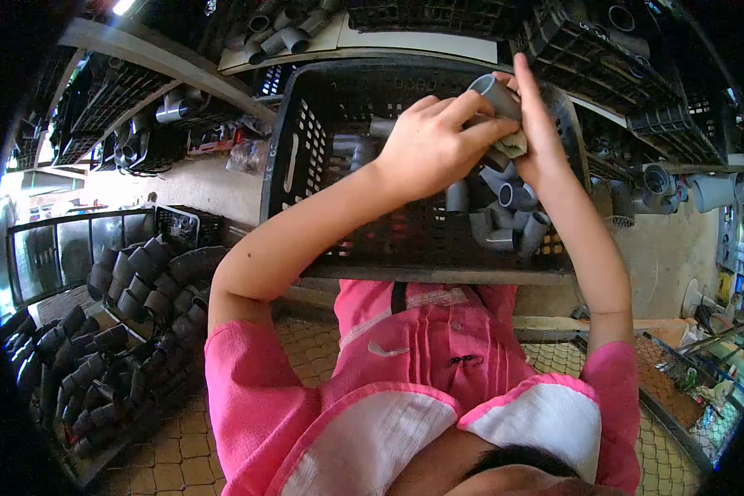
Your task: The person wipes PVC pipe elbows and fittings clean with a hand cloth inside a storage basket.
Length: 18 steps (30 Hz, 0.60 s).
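Observation:
Above the right part of a black plastic crate (pixel 422 269), both hands are at one grey pipe fitting (pixel 496 95). My left hand (pixel 438 140) has its fingers wrapped over the fitting's near side, and a bit of pale cloth (pixel 512 145) shows beneath the fingertips. My right hand (pixel 537 124) is against the fitting's other side, one finger stretched upward; its remaining fingers are mostly hidden behind the fitting. Inside the crate, several grey elbow fittings (pixel 492 231) lie below my hands, and more sit towards the left.
Black crates with fittings stand on racks at the upper right (pixel 595 41). Grey fittings (pixel 281 40) lie on a shelf behind the crate. At the lower left, a large pile of grey fittings (pixel 91 355) is beside me. Metal rack beams (pixel 140 54) cross the upper left.

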### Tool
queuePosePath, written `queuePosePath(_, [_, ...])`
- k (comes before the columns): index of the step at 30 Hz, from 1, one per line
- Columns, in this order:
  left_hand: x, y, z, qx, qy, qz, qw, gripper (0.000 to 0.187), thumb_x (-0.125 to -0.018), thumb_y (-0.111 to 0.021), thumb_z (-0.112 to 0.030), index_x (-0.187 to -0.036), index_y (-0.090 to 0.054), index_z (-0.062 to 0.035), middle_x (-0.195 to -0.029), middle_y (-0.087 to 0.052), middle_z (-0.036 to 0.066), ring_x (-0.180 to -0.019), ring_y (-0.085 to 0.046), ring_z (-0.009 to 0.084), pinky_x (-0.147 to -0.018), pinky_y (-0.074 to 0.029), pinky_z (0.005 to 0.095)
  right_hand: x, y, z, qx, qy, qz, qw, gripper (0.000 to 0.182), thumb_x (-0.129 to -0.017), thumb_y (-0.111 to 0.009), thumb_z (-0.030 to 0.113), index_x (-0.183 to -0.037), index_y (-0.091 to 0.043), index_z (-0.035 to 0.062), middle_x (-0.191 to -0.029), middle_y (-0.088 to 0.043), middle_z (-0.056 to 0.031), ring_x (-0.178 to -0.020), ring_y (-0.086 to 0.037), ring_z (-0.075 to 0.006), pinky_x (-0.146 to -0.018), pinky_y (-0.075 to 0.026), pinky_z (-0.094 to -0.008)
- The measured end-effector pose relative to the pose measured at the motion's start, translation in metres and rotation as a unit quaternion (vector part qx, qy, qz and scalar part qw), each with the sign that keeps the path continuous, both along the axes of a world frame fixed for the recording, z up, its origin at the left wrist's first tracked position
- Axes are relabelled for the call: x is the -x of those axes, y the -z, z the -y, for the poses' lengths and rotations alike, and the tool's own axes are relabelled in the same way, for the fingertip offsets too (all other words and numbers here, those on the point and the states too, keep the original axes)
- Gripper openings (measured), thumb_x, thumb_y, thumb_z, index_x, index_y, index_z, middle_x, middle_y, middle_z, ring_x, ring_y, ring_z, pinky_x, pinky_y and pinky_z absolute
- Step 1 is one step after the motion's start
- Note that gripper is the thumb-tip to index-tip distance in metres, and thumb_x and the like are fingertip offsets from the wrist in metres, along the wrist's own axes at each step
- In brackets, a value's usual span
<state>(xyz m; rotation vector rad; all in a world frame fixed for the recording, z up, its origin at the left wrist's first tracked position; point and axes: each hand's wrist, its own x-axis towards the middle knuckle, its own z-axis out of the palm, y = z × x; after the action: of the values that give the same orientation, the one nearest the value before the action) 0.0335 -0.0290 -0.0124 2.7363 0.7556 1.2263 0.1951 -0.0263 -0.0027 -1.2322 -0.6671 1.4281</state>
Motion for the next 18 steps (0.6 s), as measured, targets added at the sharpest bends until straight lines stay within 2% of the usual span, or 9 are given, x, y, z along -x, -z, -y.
queuePosePath(1, [0.002,0.000,-0.003,-0.002,0.011,0.001,1.000,0.043,-0.070,-0.068,-0.010,-0.111,-0.069,-0.0215,-0.092,-0.059,0.001,-0.069,-0.062,0.0199,-0.060,-0.051,0.0335,0.001,-0.003,0.000,-0.006,0.006,0.030,1.000,0.051,-0.089,-0.063,0.054,-0.110,-0.057,0.0079,-0.092,-0.062,-0.0025,-0.084,-0.059,-0.0117,-0.072,-0.048,-0.0279])
queuePosePath(4, [0.009,-0.012,-0.009,-0.071,0.036,-0.044,0.996,0.043,-0.071,-0.068,-0.012,-0.112,-0.069,-0.0225,-0.093,-0.060,0.000,-0.070,-0.063,0.0194,-0.060,-0.051,0.0335,-0.005,-0.011,0.000,-0.035,-0.051,0.005,0.998,0.054,-0.087,-0.065,0.056,-0.111,-0.057,0.0080,-0.091,-0.062,-0.0026,-0.084,-0.059,-0.0117,-0.074,-0.048,-0.0283])
queuePosePath(5, [0.009,-0.012,-0.009,-0.069,0.029,-0.039,0.996,0.043,-0.071,-0.067,-0.013,-0.113,-0.069,-0.0230,-0.093,-0.060,0.000,-0.070,-0.063,0.0191,-0.060,-0.051,0.0332,-0.009,-0.003,-0.004,-0.013,-0.028,-0.007,1.000,0.054,-0.086,-0.063,0.059,-0.107,-0.060,0.0090,-0.092,-0.063,-0.0022,-0.083,-0.060,-0.0120,-0.072,-0.049,-0.0284])
queuePosePath(8, [0.011,-0.009,-0.012,-0.067,0.008,-0.026,0.997,0.042,-0.072,-0.067,-0.015,-0.113,-0.068,-0.0239,-0.094,-0.061,-0.001,-0.070,-0.063,0.0179,-0.060,-0.051,0.0322,-0.009,-0.021,0.002,0.012,-0.092,-0.134,0.987,0.056,-0.086,-0.060,0.063,-0.103,-0.063,0.0090,-0.089,-0.065,-0.0025,-0.078,-0.063,-0.0126,-0.069,-0.052,-0.0283])
queuePosePath(9, [0.012,-0.008,-0.012,-0.067,0.001,-0.025,0.997,0.042,-0.072,-0.066,-0.015,-0.113,-0.068,-0.0240,-0.094,-0.062,-0.002,-0.070,-0.063,0.0174,-0.060,-0.050,0.0317,-0.031,0.006,-0.013,-0.008,-0.146,-0.168,0.975,0.058,-0.086,-0.057,0.065,-0.103,-0.064,0.0100,-0.087,-0.066,-0.0026,-0.075,-0.065,-0.0149,-0.067,-0.054,-0.0300])
queuePosePath(12, [0.011,-0.006,-0.015,-0.095,0.005,-0.027,0.995,0.043,-0.073,-0.065,-0.017,-0.115,-0.067,-0.0245,-0.095,-0.062,-0.002,-0.070,-0.064,0.0161,-0.060,-0.050,0.0302,-0.031,0.003,-0.012,0.004,-0.115,-0.154,0.981,0.058,-0.085,-0.058,0.065,-0.105,-0.064,0.0110,-0.083,-0.067,-0.0022,-0.072,-0.066,-0.0159,-0.065,-0.055,-0.0306])
queuePosePath(15, [0.007,-0.005,-0.009,-0.117,0.010,-0.027,0.993,0.045,-0.073,-0.063,-0.018,-0.118,-0.065,-0.0255,-0.097,-0.062,-0.002,-0.071,-0.063,0.0148,-0.059,-0.049,0.0294,-0.027,0.003,-0.007,0.048,-0.099,-0.143,0.984,0.055,-0.087,-0.058,0.063,-0.105,-0.064,0.0115,-0.086,-0.066,-0.0012,-0.076,-0.066,-0.0153,-0.068,-0.054,-0.0302])
queuePosePath(18, [0.012,-0.010,-0.003,-0.135,0.010,-0.080,0.988,0.044,-0.076,-0.061,-0.017,-0.119,-0.062,-0.0261,-0.102,-0.058,-0.004,-0.078,-0.060,0.0107,-0.063,-0.047,0.0266,-0.001,-0.021,0.006,0.034,-0.079,-0.099,0.991,0.046,-0.091,-0.057,0.057,-0.098,-0.066,0.0117,-0.080,-0.065,0.0009,-0.073,-0.066,-0.0124,-0.065,-0.054,-0.0255])
